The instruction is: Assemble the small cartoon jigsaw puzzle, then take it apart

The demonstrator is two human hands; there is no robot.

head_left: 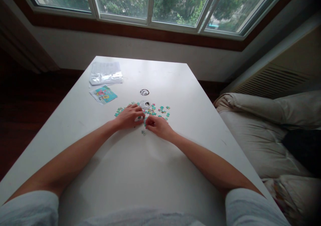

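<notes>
Small green and multicoloured jigsaw puzzle pieces [150, 111] lie scattered on the white table around both hands. My left hand [129, 116] is curved over the pieces, thumb and fingers apart in a loose arch; a piece shows in the gap beneath. Close to its right, my right hand [158, 126] has its fingers curled together at the pieces; what they hold, if anything, is hidden. One loose puzzle piece [143, 132] lies just in front of the hands. Beyond them are a round clear disc [144, 104] with a dark spot and a smaller dark-rimmed disc [144, 92].
A colourful picture card [104, 94] lies left of the discs, with a clear plastic bag [106, 73] behind it. The white table [150, 172] narrows towards the window [150, 5]. A beige sofa [253, 135] stands along the right side.
</notes>
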